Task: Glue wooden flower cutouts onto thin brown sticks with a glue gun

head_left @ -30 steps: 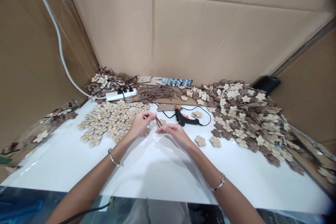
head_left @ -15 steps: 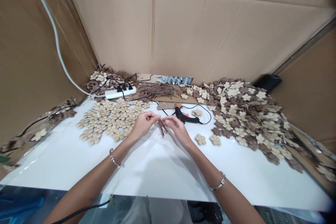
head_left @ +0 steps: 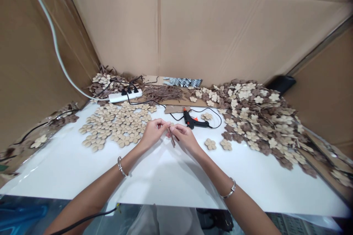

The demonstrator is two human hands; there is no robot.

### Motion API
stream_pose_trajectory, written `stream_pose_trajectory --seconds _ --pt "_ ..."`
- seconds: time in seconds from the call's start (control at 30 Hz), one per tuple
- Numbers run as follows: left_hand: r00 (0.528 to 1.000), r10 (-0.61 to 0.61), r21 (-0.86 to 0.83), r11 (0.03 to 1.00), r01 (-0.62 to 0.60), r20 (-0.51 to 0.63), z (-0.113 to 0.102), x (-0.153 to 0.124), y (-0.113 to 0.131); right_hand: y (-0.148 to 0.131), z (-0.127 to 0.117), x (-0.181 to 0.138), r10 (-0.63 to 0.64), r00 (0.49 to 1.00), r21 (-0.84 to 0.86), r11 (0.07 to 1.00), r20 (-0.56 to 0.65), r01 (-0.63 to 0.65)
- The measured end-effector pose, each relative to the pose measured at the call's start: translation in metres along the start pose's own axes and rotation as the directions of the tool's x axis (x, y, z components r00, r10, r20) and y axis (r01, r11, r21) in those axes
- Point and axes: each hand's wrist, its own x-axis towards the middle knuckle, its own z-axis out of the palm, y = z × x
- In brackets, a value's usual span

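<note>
My left hand [head_left: 153, 132] and my right hand [head_left: 184, 135] meet over the middle of the white table [head_left: 154, 176]. Both pinch the top of a few thin brown sticks [head_left: 173, 140] that hang down between them. Just left of my left hand lies a spread of flat tan flower cutouts [head_left: 116, 123]. A black and orange glue gun [head_left: 194, 122] lies right behind my right hand. Two loose tan flowers [head_left: 217, 144] lie to the right of that hand.
A big heap of brown and cream flowers [head_left: 261, 117] covers the right side. At the back are a bundle of brown sticks [head_left: 162, 93], a white power strip [head_left: 124, 96] with plugs and more flowers [head_left: 103, 82]. Cardboard walls [head_left: 209, 29] close in the table on three sides.
My two hands have come closer together, and the sticks have swung from slanting to hanging almost straight down. The view has tilted slightly.
</note>
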Motion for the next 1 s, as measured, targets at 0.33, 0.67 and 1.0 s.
stream_pose_trajectory --seconds 0.33,0.67,1.0 --pt "0.997 0.060 0.141 0.989 -0.052 -0.051 0.005 0.008 -0.013 -0.004 -0.006 0.009 0.113 0.991 0.132 0.986 -0.068 -0.103" --pt "0.924 0.220 0.417 0.842 -0.342 0.312 -0.001 0.022 -0.044 0.012 -0.016 0.021 0.187 0.978 0.065 0.981 -0.094 -0.182" --pt "0.905 0.195 0.347 0.876 -0.334 0.379 -0.008 0.017 -0.038 0.013 -0.022 0.024 0.299 0.953 -0.053 0.954 0.057 -0.296"
